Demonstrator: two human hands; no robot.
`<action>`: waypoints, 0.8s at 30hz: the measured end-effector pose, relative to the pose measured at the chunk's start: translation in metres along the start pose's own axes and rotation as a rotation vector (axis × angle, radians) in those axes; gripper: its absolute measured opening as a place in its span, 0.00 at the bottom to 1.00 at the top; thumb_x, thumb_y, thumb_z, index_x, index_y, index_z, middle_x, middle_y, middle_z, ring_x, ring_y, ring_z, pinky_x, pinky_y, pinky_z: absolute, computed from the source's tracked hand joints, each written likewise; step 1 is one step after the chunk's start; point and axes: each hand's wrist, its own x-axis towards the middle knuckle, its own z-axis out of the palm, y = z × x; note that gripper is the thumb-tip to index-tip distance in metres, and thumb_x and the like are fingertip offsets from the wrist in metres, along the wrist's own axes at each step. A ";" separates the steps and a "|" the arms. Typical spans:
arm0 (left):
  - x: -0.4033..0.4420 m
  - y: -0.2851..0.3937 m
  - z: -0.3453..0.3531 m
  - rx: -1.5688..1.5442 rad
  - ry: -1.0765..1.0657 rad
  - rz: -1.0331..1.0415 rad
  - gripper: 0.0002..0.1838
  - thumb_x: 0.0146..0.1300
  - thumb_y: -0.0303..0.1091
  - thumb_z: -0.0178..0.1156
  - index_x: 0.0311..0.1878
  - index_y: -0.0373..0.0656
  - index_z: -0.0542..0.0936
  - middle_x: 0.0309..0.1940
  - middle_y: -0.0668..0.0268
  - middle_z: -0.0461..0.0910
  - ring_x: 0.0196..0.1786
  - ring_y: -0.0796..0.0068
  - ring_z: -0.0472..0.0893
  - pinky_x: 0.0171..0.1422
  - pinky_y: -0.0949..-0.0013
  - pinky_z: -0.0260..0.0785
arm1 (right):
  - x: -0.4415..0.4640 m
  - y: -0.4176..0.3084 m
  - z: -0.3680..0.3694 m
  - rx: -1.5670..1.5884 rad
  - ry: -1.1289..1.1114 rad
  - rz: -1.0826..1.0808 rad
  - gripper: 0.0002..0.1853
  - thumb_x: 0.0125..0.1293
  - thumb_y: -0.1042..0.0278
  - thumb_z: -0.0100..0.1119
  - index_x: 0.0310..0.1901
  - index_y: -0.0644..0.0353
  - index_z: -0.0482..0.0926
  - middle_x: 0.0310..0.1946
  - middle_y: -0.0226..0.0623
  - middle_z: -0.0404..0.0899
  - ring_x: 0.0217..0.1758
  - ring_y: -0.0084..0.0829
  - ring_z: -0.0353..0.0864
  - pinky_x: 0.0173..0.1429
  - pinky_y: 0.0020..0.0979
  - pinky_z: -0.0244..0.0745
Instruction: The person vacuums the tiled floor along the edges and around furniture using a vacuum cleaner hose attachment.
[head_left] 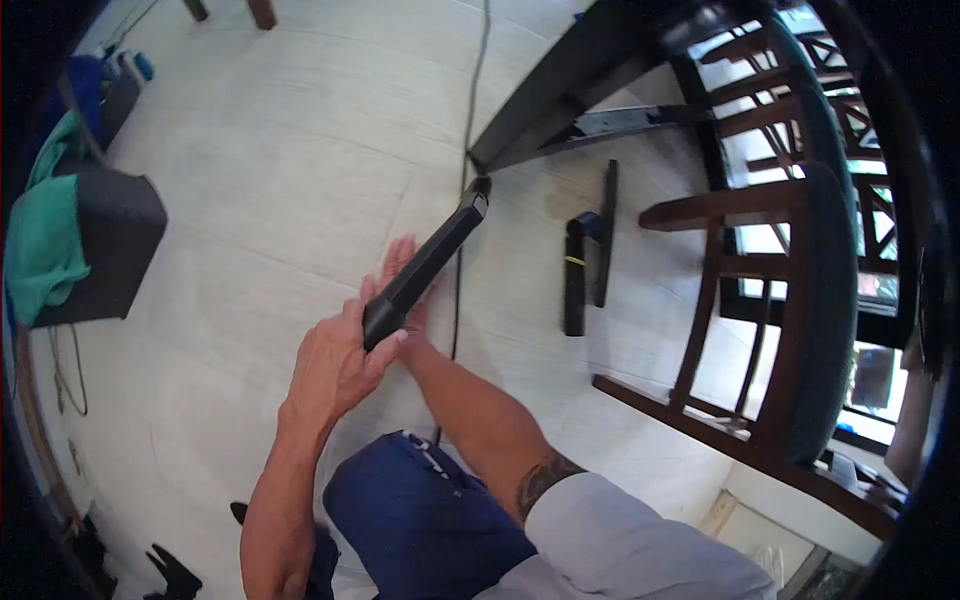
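My left hand (340,355) is closed round the lower end of a black handheld tool (425,262), which points up and to the right. Behind the tool, my right hand (408,285) has its fingers stretched out, with the palm partly hidden by the tool and my left hand. Whether the right palm touches the tool cannot be made out. The tool's far tip is close to the foot of a black frame (545,105). A dark cable (470,130) runs along the pale floor (270,150), passing behind the tool and my right arm.
A black floor-cleaning head (605,235) and a black tube with a yellow band (574,290) lie right of the tool. Wooden chairs (700,300) stand at the right. At the left are a dark box (125,230) and a green cloth (45,245).
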 end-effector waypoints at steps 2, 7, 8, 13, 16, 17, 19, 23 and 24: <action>-0.029 0.000 -0.022 -0.110 -0.078 -0.069 0.23 0.62 0.44 0.68 0.49 0.33 0.77 0.23 0.46 0.79 0.30 0.44 0.82 0.38 0.55 0.72 | 0.006 -0.003 -0.005 0.084 -0.004 -0.042 0.40 0.71 0.53 0.47 0.75 0.76 0.53 0.80 0.58 0.45 0.84 0.51 0.41 0.84 0.50 0.36; -0.088 0.009 -0.027 -0.186 -0.047 -0.055 0.21 0.62 0.44 0.68 0.45 0.34 0.76 0.22 0.49 0.77 0.27 0.47 0.80 0.35 0.56 0.70 | 0.011 0.000 -0.011 0.086 0.048 -0.102 0.40 0.71 0.52 0.46 0.72 0.82 0.57 0.77 0.68 0.47 0.81 0.62 0.46 0.84 0.52 0.39; -0.095 0.012 -0.027 -0.216 -0.014 -0.070 0.22 0.62 0.44 0.68 0.45 0.34 0.76 0.22 0.49 0.77 0.27 0.48 0.80 0.35 0.56 0.70 | 0.010 0.000 -0.014 0.063 0.051 -0.110 0.39 0.72 0.52 0.46 0.72 0.81 0.58 0.76 0.68 0.50 0.81 0.61 0.47 0.84 0.52 0.40; -0.077 0.049 -0.026 -0.155 0.079 0.036 0.22 0.61 0.44 0.69 0.46 0.34 0.76 0.24 0.49 0.78 0.28 0.51 0.80 0.35 0.57 0.71 | 0.008 0.015 -0.025 0.134 0.146 -0.103 0.36 0.72 0.54 0.47 0.69 0.80 0.62 0.70 0.66 0.62 0.77 0.58 0.56 0.80 0.52 0.49; -0.044 0.068 -0.017 -0.133 0.061 0.140 0.22 0.62 0.44 0.69 0.46 0.34 0.76 0.23 0.49 0.77 0.27 0.51 0.80 0.35 0.57 0.70 | 0.026 0.096 -0.029 0.526 0.153 -0.126 0.23 0.64 0.64 0.56 0.56 0.73 0.72 0.56 0.58 0.72 0.63 0.56 0.69 0.66 0.53 0.64; -0.031 0.076 -0.015 -0.140 0.045 0.131 0.22 0.63 0.45 0.69 0.46 0.34 0.76 0.22 0.49 0.76 0.27 0.50 0.80 0.35 0.57 0.70 | 0.032 0.127 -0.031 0.423 0.218 -0.107 0.22 0.61 0.66 0.58 0.55 0.71 0.72 0.54 0.56 0.72 0.61 0.56 0.70 0.64 0.53 0.65; -0.007 0.087 -0.007 -0.139 0.029 0.125 0.22 0.63 0.45 0.68 0.45 0.33 0.76 0.21 0.49 0.76 0.27 0.50 0.79 0.34 0.57 0.70 | 0.048 0.169 -0.052 0.286 0.226 0.017 0.24 0.56 0.70 0.61 0.54 0.68 0.73 0.53 0.55 0.72 0.60 0.56 0.70 0.63 0.53 0.65; 0.031 0.094 0.034 -0.021 0.014 0.197 0.22 0.65 0.45 0.68 0.44 0.33 0.76 0.21 0.48 0.77 0.26 0.50 0.80 0.34 0.55 0.70 | 0.056 0.209 -0.045 0.060 0.187 -0.118 0.26 0.56 0.67 0.60 0.57 0.67 0.73 0.56 0.54 0.71 0.63 0.55 0.68 0.66 0.53 0.62; 0.038 0.093 0.046 0.000 0.045 0.206 0.22 0.65 0.46 0.68 0.44 0.33 0.76 0.22 0.47 0.77 0.27 0.49 0.81 0.34 0.54 0.71 | 0.057 0.201 -0.050 0.042 0.171 -0.099 0.26 0.57 0.66 0.59 0.58 0.68 0.73 0.58 0.54 0.69 0.65 0.55 0.66 0.66 0.54 0.60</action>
